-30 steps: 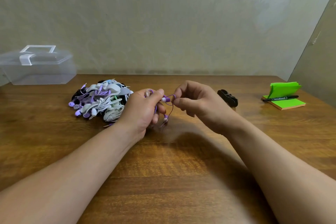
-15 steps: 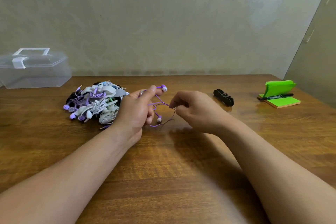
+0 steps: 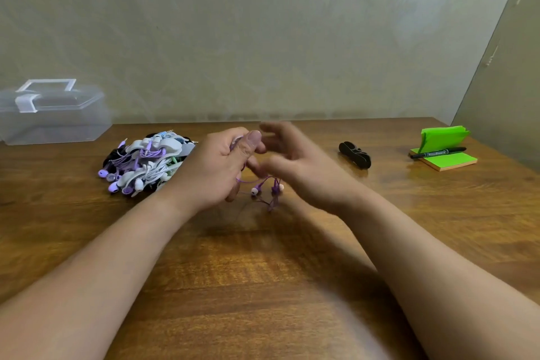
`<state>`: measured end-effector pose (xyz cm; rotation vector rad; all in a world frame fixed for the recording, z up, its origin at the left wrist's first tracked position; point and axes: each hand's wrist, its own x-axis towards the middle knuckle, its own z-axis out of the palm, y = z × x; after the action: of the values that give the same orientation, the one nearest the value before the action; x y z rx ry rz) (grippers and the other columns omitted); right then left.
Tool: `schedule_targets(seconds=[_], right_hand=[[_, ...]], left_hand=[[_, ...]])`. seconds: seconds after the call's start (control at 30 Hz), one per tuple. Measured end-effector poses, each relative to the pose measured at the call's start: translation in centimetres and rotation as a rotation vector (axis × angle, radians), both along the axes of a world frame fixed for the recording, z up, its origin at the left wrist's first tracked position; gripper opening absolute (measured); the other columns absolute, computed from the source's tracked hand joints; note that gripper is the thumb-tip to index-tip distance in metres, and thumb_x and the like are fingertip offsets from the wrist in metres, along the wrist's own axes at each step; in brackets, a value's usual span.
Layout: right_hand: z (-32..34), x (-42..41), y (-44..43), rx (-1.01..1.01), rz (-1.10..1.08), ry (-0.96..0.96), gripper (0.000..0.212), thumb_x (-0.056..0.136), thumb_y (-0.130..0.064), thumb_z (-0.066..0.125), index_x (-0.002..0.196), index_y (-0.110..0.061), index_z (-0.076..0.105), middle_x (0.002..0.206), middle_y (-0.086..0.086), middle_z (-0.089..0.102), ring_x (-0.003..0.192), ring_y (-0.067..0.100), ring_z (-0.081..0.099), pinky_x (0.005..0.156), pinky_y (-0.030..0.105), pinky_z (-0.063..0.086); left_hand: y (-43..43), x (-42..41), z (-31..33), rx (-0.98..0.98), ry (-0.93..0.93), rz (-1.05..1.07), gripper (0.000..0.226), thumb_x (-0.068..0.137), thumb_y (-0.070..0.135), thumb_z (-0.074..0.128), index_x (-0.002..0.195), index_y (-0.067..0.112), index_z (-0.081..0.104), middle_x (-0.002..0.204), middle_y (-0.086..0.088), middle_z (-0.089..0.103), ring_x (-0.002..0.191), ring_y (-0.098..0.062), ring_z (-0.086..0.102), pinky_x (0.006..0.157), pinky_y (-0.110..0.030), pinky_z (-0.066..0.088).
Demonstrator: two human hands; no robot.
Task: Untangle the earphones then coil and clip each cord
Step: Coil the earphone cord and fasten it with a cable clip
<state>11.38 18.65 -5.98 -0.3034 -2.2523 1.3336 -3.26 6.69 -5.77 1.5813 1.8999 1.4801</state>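
My left hand [image 3: 217, 165] grips a purple earphone cord [image 3: 257, 181], with the thumb raised over the curled fingers. Two purple earbuds with pale tips [image 3: 254, 191] dangle just below, between my hands and above the wooden table [image 3: 263, 272]. My right hand [image 3: 295, 164] is blurred and close to the left, its fingers spread. The cord runs under its fingers, and I see no clear pinch. A tangled pile of white, purple and black earphones [image 3: 143, 164] lies left of my left hand.
A clear plastic box with a handle [image 3: 52, 114] stands at the back left by the wall. Right of my hands lies a black clip [image 3: 355, 155]. Further right, a black marker [image 3: 438, 152] rests on green sticky notes [image 3: 444, 159].
My right hand has let go of its pinch on the cord and spread its fingers, rising toward the left thumb. The earbuds have dropped lower and now hang between my hands.
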Motion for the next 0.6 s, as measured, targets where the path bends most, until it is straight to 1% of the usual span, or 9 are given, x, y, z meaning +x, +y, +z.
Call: schedule_targets(seconds=[0.03, 0.1, 0.17, 0.23, 0.33, 0.4, 0.47, 0.53, 0.6], right_hand=[[-0.5, -0.4, -0.1, -0.079, 0.077, -0.047, 0.069, 0.092, -0.017, 0.069, 0.154, -0.015, 0.039, 0.143, 0.002, 0.062, 0.125, 0.007, 0.064, 0.106, 0.034, 0.054], [-0.8, -0.4, 0.2, -0.050, 0.119, -0.172, 0.055, 0.097, -0.010, 0.070, 0.147, -0.016, 0.048, 0.121, 0.005, 0.074, 0.104, 0.016, 0.074, 0.094, 0.036, 0.059], [-0.6, 0.3, 0.8, 0.073, 0.098, -0.267, 0.026, 0.102, -0.020, 0.067, 0.128, -0.015, 0.066, 0.088, 0.000, 0.077, 0.077, 0.017, 0.074, 0.077, 0.028, 0.058], [-0.4, 1.1, 1.9, 0.054, 0.016, -0.266, 0.022, 0.106, -0.032, 0.062, 0.111, -0.017, 0.076, 0.067, -0.006, 0.068, 0.062, 0.012, 0.064, 0.065, 0.023, 0.051], [0.3, 2.1, 3.3, 0.019, -0.040, -0.220, 0.033, 0.101, -0.050, 0.062, 0.097, -0.021, 0.078, 0.060, -0.012, 0.054, 0.061, 0.013, 0.054, 0.061, 0.031, 0.047], [0.7, 2.7, 3.9, -0.107, 0.069, -0.198, 0.046, 0.097, -0.061, 0.061, 0.099, -0.016, 0.072, 0.062, -0.008, 0.038, 0.056, 0.012, 0.036, 0.053, 0.027, 0.032], [1.1, 3.4, 4.4, -0.274, 0.136, -0.176, 0.059, 0.097, -0.068, 0.055, 0.102, -0.012, 0.070, 0.072, -0.002, 0.022, 0.060, 0.015, 0.020, 0.053, 0.030, 0.017], [1.3, 3.9, 5.0, -0.242, 0.020, -0.205, 0.063, 0.102, -0.066, 0.047, 0.102, -0.006, 0.070, 0.071, 0.000, 0.027, 0.060, 0.015, 0.024, 0.052, 0.030, 0.020], [0.9, 3.6, 5.0, -0.089, -0.139, -0.288, 0.064, 0.104, -0.063, 0.044, 0.098, -0.007, 0.072, 0.066, -0.002, 0.041, 0.058, 0.015, 0.035, 0.051, 0.031, 0.029]], left_hand=[[-0.1, 0.1, 0.3, -0.001, 0.000, -0.031, 0.045, 0.102, 0.060, 0.040, 0.108, 0.025, 0.068, 0.073, -0.017, 0.072, 0.043, -0.025, 0.055, 0.048, -0.025, 0.043], [-0.3, 0.3, 1.0, 0.039, -0.066, -0.088, 0.043, 0.105, 0.054, 0.039, 0.120, 0.024, 0.066, 0.089, -0.010, 0.079, 0.045, -0.026, 0.059, 0.045, -0.025, 0.043], [-0.6, 0.0, 1.8, 0.111, -0.170, -0.081, 0.044, 0.107, 0.048, 0.037, 0.129, 0.020, 0.061, 0.106, -0.003, 0.079, 0.054, -0.028, 0.068, 0.043, -0.025, 0.045], [-0.7, -0.5, 2.0, 0.146, -0.211, -0.013, 0.044, 0.107, 0.049, 0.037, 0.133, 0.021, 0.058, 0.111, 0.001, 0.078, 0.068, -0.031, 0.075, 0.044, -0.024, 0.046], [-0.5, -1.7, 1.2, 0.137, -0.124, 0.146, 0.044, 0.107, 0.050, 0.039, 0.129, 0.019, 0.062, 0.099, -0.001, 0.079, 0.058, -0.026, 0.071, 0.043, -0.020, 0.042], [-0.3, -2.4, 0.6, 0.180, -0.143, 0.220, 0.043, 0.109, 0.048, 0.040, 0.112, 0.014, 0.065, 0.078, -0.005, 0.075, 0.043, -0.019, 0.056, 0.044, -0.021, 0.039], [-0.3, -3.0, 0.5, 0.258, -0.154, 0.310, 0.043, 0.109, 0.049, 0.042, 0.096, 0.015, 0.065, 0.062, -0.002, 0.064, 0.044, -0.015, 0.048, 0.049, -0.026, 0.039], [-0.5, -3.4, 0.7, 0.365, -0.160, 0.404, 0.044, 0.109, 0.050, 0.042, 0.085, 0.020, 0.064, 0.058, 0.002, 0.056, 0.051, -0.011, 0.050, 0.054, -0.029, 0.040], [-0.8, -3.7, 1.3, 0.484, -0.184, 0.481, 0.045, 0.107, 0.053, 0.041, 0.081, 0.022, 0.061, 0.057, 0.005, 0.051, 0.051, -0.011, 0.049, 0.055, -0.029, 0.039]])
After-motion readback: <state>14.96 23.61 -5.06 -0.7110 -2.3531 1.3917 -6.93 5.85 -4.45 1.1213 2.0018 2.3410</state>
